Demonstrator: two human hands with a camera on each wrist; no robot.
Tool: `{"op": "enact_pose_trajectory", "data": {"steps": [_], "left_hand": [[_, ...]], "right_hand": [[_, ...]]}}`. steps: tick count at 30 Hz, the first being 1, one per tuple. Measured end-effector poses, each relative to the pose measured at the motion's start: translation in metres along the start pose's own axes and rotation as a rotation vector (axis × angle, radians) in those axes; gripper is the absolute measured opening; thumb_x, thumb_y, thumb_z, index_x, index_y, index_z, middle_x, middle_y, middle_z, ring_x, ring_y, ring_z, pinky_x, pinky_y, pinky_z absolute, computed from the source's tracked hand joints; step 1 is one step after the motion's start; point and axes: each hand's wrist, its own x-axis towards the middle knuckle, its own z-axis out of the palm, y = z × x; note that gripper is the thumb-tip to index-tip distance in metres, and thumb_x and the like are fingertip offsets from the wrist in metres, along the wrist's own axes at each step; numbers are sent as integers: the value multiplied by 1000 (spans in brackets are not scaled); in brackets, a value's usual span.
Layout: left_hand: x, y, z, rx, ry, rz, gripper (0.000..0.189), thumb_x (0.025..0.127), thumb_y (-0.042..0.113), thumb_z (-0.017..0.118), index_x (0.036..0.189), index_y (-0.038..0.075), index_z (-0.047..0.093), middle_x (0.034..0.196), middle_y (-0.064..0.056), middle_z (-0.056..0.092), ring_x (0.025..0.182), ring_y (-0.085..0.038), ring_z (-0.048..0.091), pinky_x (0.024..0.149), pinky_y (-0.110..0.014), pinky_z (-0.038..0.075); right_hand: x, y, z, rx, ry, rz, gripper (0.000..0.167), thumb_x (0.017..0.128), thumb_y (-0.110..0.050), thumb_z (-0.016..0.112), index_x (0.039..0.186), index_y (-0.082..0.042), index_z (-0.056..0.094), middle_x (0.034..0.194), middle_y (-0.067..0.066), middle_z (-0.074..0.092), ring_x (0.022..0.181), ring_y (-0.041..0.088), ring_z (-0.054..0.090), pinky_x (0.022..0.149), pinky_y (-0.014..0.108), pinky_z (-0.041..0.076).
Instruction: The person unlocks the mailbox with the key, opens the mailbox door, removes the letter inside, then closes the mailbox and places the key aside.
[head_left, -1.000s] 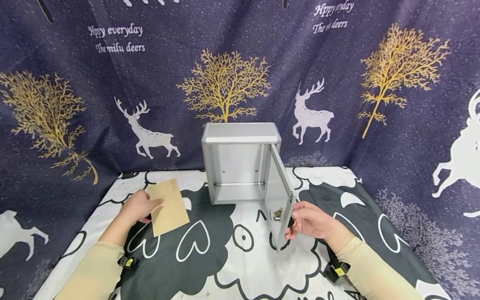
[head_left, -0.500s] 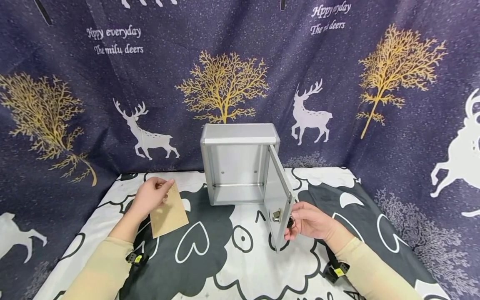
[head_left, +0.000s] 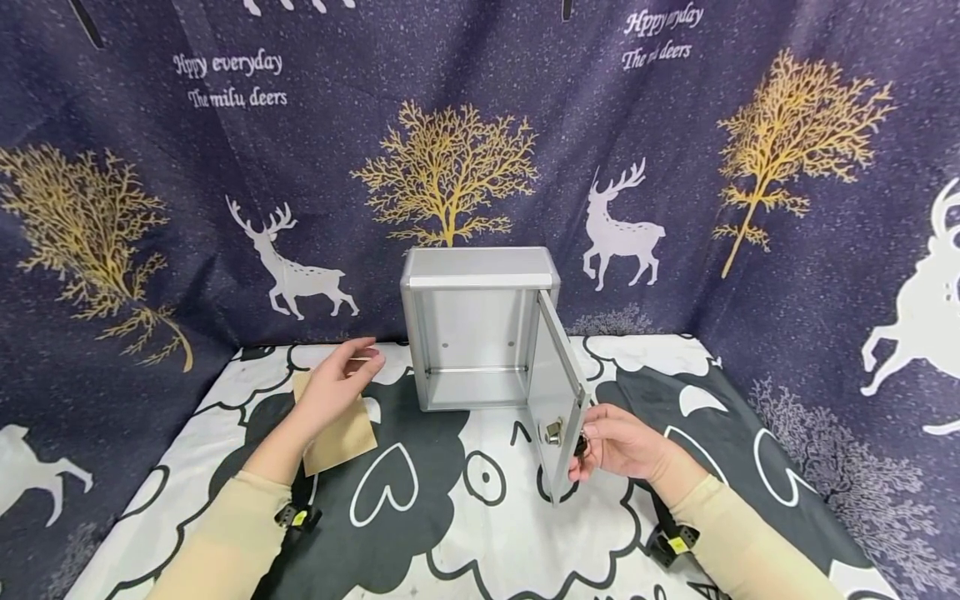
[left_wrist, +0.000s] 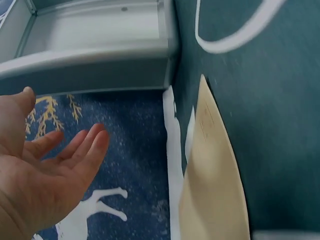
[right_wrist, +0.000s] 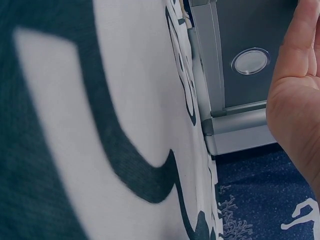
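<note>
A silver metal mailbox (head_left: 480, 268) stands against the back cloth, its hinged door (head_left: 557, 375) swung out to the right. On the door's inner face sits a metal lock (head_left: 553, 432). My right hand (head_left: 618, 440) pinches a small black key (head_left: 582, 444) on the outer side; in the right wrist view its fingertips run out of frame. My left hand (head_left: 341, 383) holds nothing, fingers loosely extended, above a tan paper envelope (head_left: 341, 442) lying left of the mailbox. The left forearm partly hides this envelope, seen bowed upward in the left wrist view (left_wrist: 212, 175).
A black and white patterned cloth (head_left: 495, 533) covers the table. Behind it hangs a dark blue curtain (head_left: 322, 150) printed with deer and golden trees. A round pale disc (right_wrist: 251, 61) shows on the door's outer face in the right wrist view.
My left hand has let go of the envelope and moved right over it, toward the mailbox. The envelope stays about where it was. My right hand and the door have barely moved.
</note>
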Motion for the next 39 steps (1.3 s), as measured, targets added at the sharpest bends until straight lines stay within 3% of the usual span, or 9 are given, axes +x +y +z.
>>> {"op": "enact_pose_trajectory", "data": {"steps": [3,6,11,21,28,32,39], "left_hand": [[1,4,8,-39,-35,25,57,115,27,66,161,-3,52,149,-28,65,133,-45,66,111,-56,54],[2,9,15,-75,-77,36,58,116,25,64,165,-3,48,153,-30,62,137,-47,64,113,-61,52],[3,14,26,-84,-125,35,65,118,30,61,170,-2,39,158,-29,57,141,-47,60,115,-61,52],[4,18,43,-118,-166,-2,63,120,33,55,170,-2,38,161,-29,54,137,-45,64,108,-56,59],[5,20,48,-148,-151,-36,64,121,35,54,171,-1,37,155,-31,57,129,-45,69,98,-48,65],[4,18,51,-113,-130,-60,62,121,38,53,169,1,42,150,-30,61,121,-45,73,90,-46,68],[5,16,55,-65,-98,-90,61,120,44,51,168,5,47,149,-27,63,120,-42,74,83,-42,69]], "right_hand": [[0,1,0,-3,-2,-2,46,114,1,33,134,3,74,116,14,83,109,26,82,92,32,66],[-1,1,0,-5,-2,-3,45,115,1,34,135,3,74,117,14,83,109,26,82,92,32,66],[-1,1,0,-5,1,0,44,115,0,35,136,3,74,117,14,83,109,26,82,92,32,66],[-1,1,1,-2,-2,1,43,115,0,36,136,3,74,116,14,83,109,26,82,92,32,66],[-1,0,1,0,1,0,45,115,1,34,136,3,74,116,14,83,108,26,82,92,32,66],[0,0,1,-2,1,0,45,115,1,34,136,3,74,116,14,83,108,25,82,93,32,66],[1,1,1,-3,3,0,43,116,-1,36,136,3,74,116,14,83,108,25,82,93,32,66]]}}
